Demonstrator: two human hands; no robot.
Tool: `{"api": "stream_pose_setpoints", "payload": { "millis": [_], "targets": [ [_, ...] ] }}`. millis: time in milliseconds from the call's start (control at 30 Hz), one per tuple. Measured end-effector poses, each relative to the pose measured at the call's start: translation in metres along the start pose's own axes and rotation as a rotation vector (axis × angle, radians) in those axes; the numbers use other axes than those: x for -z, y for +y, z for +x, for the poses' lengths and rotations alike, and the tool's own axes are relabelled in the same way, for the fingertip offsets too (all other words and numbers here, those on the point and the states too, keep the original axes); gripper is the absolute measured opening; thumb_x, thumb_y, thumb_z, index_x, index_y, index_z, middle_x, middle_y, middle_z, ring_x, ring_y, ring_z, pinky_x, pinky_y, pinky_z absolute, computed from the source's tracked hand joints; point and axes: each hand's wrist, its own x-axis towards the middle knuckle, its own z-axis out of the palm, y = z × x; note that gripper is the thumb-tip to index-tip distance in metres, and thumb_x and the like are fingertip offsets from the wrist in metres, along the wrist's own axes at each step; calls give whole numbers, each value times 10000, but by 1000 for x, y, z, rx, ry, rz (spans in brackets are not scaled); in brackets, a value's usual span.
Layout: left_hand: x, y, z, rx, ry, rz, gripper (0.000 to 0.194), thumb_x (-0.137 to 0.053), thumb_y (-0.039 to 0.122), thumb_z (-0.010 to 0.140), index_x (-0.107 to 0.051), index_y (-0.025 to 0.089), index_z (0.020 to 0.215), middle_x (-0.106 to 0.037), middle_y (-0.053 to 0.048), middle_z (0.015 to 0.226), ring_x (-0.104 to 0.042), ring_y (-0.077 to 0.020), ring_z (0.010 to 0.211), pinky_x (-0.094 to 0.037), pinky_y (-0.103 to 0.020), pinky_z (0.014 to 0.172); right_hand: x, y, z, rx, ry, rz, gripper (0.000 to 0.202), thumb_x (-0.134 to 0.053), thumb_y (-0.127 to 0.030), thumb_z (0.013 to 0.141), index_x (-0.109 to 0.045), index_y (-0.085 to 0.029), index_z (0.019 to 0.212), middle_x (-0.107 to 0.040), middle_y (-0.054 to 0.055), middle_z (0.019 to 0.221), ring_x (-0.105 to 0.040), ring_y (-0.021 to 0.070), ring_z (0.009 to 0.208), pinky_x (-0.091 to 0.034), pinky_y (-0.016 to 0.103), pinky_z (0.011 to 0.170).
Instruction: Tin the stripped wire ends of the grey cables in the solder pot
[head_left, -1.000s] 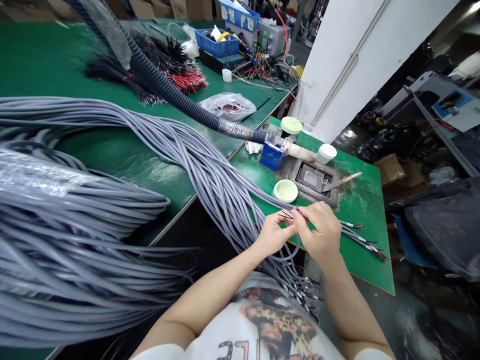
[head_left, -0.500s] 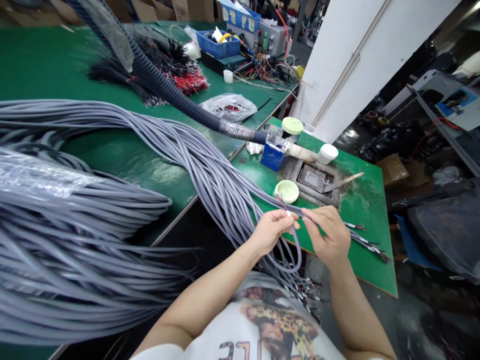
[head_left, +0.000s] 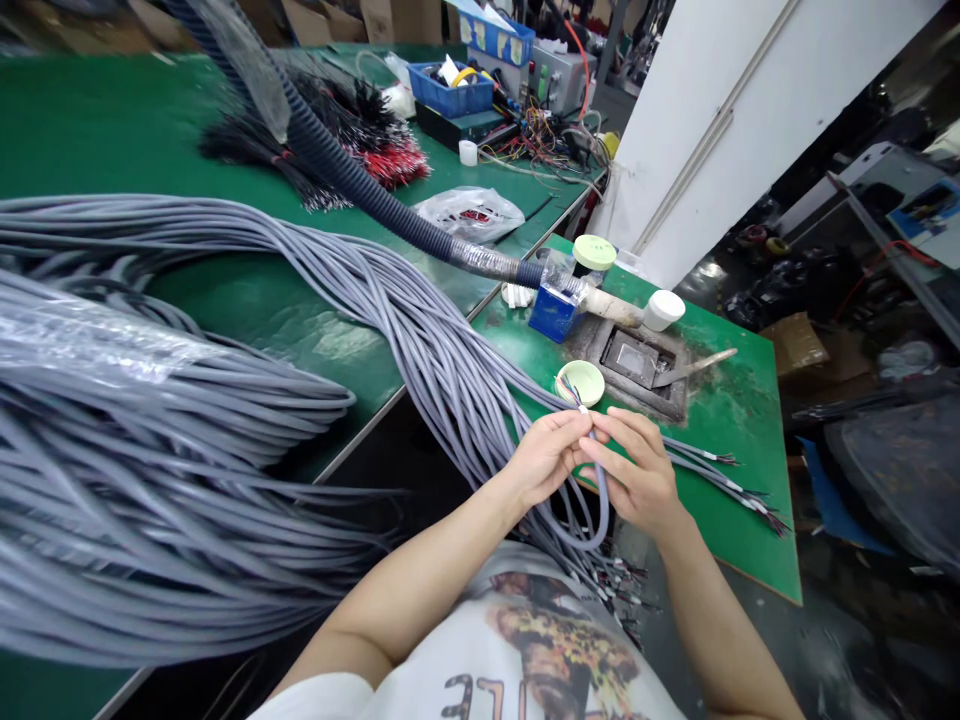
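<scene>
My left hand (head_left: 553, 453) pinches a grey cable (head_left: 602, 500) just below its stripped end, where thin coloured wires (head_left: 568, 389) fan out past a white band. From there the cable bends down in a loop. My right hand (head_left: 636, 468) is at the same cable end, its fingertips against the cable and close to the left fingers. Just beyond the wire tips sits a pale green dish (head_left: 581, 383). A thick bundle of grey cables (head_left: 427, 350) runs in from the left beneath my hands, and several stripped ends (head_left: 750, 497) lie on the green board at the right.
A soldering pot (head_left: 637, 362) with a flat blade (head_left: 697, 367) across it is set in the green board (head_left: 757, 420). A corrugated hose (head_left: 360, 195) ends beside it at a blue box (head_left: 553, 312). Black and red wire bundles (head_left: 330, 140) lie on the far table.
My right hand has moved left and down to the cable end, closer to my left hand. The wires now point over the dish rim. The whole view has shifted slightly.
</scene>
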Motion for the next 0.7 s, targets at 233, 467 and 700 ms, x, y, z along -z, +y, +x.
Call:
{"api": "stream_pose_setpoints", "payload": {
  "millis": [233, 467, 700],
  "targets": [
    [3, 18, -12, -279, 132, 458, 324, -732, 391, 747, -732, 127, 936, -744, -79, 798, -680, -175, 772, -519, -286, 768, 19, 24, 12, -202, 271, 4, 326, -603, -185, 854, -652, -273, 1164, -690, 62, 1166, -593, 275, 1132, -494, 504, 947],
    [14, 27, -12, -640, 253, 904, 175, -676, 304, 811, -747, 178, 909, -707, -64, 837, -626, -170, 791, -475, -284, 751, 13, 18, 19, -241, 303, 106, 285, -581, -163, 859, -677, -264, 1108, -724, 66, 1072, -620, 271, 1052, -515, 501, 891],
    [16, 41, -11, -1002, 286, 1285, 133, -637, 244, 847, -711, 216, 954, -640, -43, 826, -566, -162, 810, -446, -310, 761, 15, 7, 12, -119, 170, 86, 366, -594, -161, 848, -634, -295, 1186, -700, 52, 1160, -598, 279, 1104, -471, 538, 945]
  ]
}}
